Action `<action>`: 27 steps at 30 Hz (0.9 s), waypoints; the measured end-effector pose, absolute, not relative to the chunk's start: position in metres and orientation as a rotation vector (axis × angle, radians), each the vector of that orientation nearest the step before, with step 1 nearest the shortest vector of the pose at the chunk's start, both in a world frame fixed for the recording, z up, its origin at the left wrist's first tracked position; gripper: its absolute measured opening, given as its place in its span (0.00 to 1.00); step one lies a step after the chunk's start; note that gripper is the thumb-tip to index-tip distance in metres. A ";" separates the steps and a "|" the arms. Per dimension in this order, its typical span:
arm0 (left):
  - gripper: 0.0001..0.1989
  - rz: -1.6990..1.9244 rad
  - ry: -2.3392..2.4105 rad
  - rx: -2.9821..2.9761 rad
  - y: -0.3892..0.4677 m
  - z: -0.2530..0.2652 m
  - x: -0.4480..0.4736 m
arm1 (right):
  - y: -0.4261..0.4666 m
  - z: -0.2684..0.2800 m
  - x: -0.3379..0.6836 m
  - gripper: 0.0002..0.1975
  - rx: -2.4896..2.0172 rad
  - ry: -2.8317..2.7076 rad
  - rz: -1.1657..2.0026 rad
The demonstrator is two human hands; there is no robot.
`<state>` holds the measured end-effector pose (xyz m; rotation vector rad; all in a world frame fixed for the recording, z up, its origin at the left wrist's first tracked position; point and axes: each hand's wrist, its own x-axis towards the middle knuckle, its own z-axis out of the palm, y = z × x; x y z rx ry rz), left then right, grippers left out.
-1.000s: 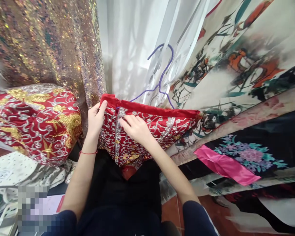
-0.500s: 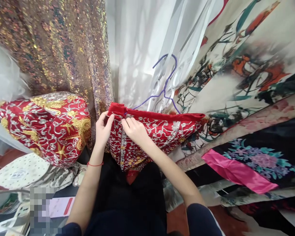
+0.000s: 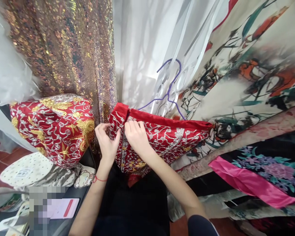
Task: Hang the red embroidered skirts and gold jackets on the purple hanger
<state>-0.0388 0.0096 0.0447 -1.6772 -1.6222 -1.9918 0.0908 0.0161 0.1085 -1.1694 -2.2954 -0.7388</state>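
Observation:
A red skirt (image 3: 162,137) with silver and gold embroidery and a plain red waistband hangs in front of me, with a purple wire hanger (image 3: 168,91) rising behind its top edge. The waistband has a gap near its left end, and a seam runs down from there. My right hand (image 3: 137,137) pinches the cloth just below that gap, its fingers curled; the fingertips are partly hidden. At the skirt's left edge, my left hand (image 3: 107,144) has its thumb and fingers apart, close against the embroidery. A red string bracelet (image 3: 98,179) circles the left wrist.
Another red embroidered piece (image 3: 54,131) sits at left, above a white dotted cloth item (image 3: 27,170) and a phone (image 3: 65,208) with a lit screen. Behind hang a gold sequin cloth (image 3: 64,49) and white fabric (image 3: 137,49). Floral-printed garments (image 3: 248,82) and a pink satin band (image 3: 250,182) fill the right.
My left hand has come down from the waistband's left end and its fingers have spread. The right hand stays at the seam, slightly lower. The view has shifted a little.

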 end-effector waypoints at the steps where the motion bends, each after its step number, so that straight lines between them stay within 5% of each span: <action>1: 0.17 -1.916 -1.646 -1.696 0.005 0.041 -0.035 | 0.013 0.110 0.091 0.10 -1.148 -2.308 -0.735; 6: 0.04 -1.808 -1.718 -2.035 0.000 0.034 -0.028 | 0.000 0.114 0.096 0.12 -0.977 -2.365 -0.780; 17: 0.08 -1.957 -1.598 -1.918 -0.001 0.035 -0.037 | -0.014 0.123 0.112 0.17 -0.723 -2.430 -0.860; 27: 0.10 -1.443 -1.430 -2.196 -0.003 0.064 -0.053 | 0.000 0.125 0.112 0.18 -0.615 -2.424 -0.777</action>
